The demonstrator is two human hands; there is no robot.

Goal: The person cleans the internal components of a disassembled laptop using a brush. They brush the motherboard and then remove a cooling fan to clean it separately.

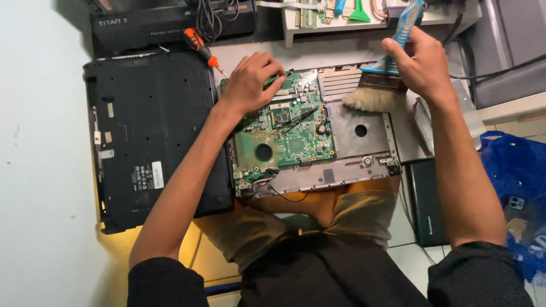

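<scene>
**Brush over an opened laptop, board pinned flat**

Right hand (418,59) wrapped shut around the blue handle of a wide paintbrush (382,85), fingers (398,54) curled tight near the metal band, likely for control of the bristles. Pale bristle tips splayed down onto the grey metal frame (364,145), just right of the board's top edge.

Left hand (250,79) pressed down on the upper left corner of the green circuit board (284,133), fingers bent and spread, gripping nothing, seemingly to keep the board from sliding under the strokes. Board seated in the frame, between both hands and just below them, propped on the person's lap.

Beside the left fingers, an orange-handled screwdriver (200,48), tip pointing toward the board, close enough for quick pickup. Farther left, the black bottom cover (151,136) laid out of the way. Beyond the right hand, a white shelf (341,25) with small parts; far right, a blue bag (512,170).
</scene>
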